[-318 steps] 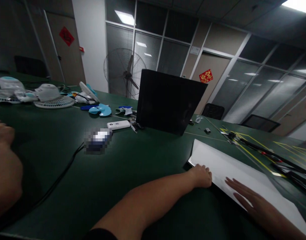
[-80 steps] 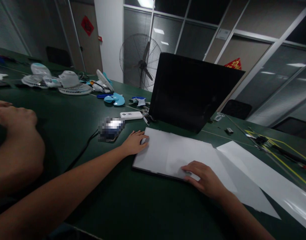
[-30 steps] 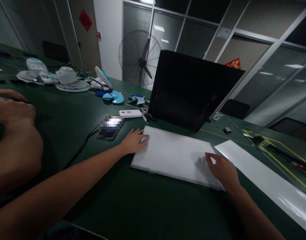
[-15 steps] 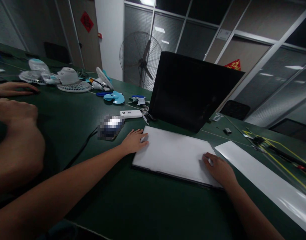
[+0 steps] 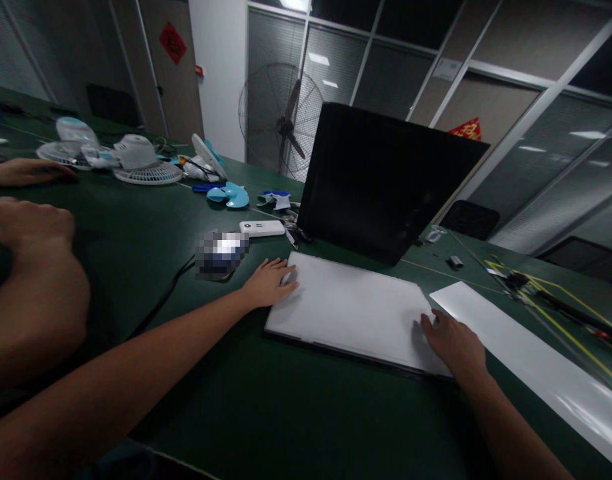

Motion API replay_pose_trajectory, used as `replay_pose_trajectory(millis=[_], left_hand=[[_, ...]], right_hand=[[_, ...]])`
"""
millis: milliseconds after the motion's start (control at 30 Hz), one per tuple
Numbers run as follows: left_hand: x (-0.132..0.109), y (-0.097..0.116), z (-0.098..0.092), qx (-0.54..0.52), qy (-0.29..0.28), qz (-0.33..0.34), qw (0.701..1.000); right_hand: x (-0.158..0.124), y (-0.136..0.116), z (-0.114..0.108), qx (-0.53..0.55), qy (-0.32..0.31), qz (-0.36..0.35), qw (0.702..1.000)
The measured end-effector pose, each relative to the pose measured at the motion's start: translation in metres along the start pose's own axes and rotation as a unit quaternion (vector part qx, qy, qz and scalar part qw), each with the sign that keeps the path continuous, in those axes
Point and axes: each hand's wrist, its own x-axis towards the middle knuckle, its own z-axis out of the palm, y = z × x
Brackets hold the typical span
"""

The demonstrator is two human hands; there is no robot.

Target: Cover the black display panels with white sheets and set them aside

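Observation:
A flat white rectangular panel (image 5: 356, 310) with a dark lower edge lies on the green table in front of me. My left hand (image 5: 270, 283) rests at its left edge, fingers spread and thumb on the white surface; it is open. My right hand (image 5: 451, 339) is at the right edge, thumb over the white face and apart from the index finger. Nothing shows between those fingers; the other fingers are partly hidden. Behind the panel a large black rectangular screen-like piece (image 5: 386, 180) stands tilted.
A long glossy white sheet (image 5: 526, 363) lies to the right. Cables (image 5: 551, 297) spread beyond it. Left are a pixelated device (image 5: 222, 255) with a cord, a white power bank-like box (image 5: 262, 229), blue fan blades (image 5: 229, 195) and small fan parts (image 5: 149, 172). Another person's arm (image 5: 33, 287) reaches in.
My right hand has slid a little rightward to the panel's right edge, its thumb and finger further apart. My left hand and the panel have stayed in place.

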Motion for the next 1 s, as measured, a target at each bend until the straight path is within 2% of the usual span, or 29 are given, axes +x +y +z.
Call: replay_pose_trajectory(millis=[167,300,367,500,600,667,767,1000], left_hand=[[0.001,-0.001,-0.002,-0.001,-0.013,-0.006,1.0],[0.003,-0.004,0.001,-0.007,-0.011,-0.01,1.0],[0.004,-0.006,0.004,-0.004,-0.009,-0.009,1.0],[0.005,-0.007,0.006,0.008,-0.011,0.0,1.0],[0.003,-0.006,0.006,0.014,-0.009,0.006,1.0],[0.002,-0.005,0.005,0.014,-0.005,0.007,1.0],[0.001,-0.005,0.005,0.008,-0.001,0.008,1.0],[0.0,-0.004,0.004,0.007,-0.002,0.008,1.0]], right_hand=[[-0.001,-0.002,0.001,0.002,0.011,-0.012,1.0],[0.008,0.014,0.006,0.034,0.016,0.008,0.999],[0.018,0.032,0.012,0.047,0.026,0.018,0.998],[0.04,0.084,0.037,0.043,0.095,-0.006,0.994],[0.052,0.116,0.054,0.05,0.028,0.076,0.995],[0.056,0.127,0.058,0.064,-0.016,0.12,0.991],[0.056,0.129,0.054,0.061,-0.028,0.125,0.99],[0.05,0.113,0.05,0.01,0.015,0.081,0.997]])
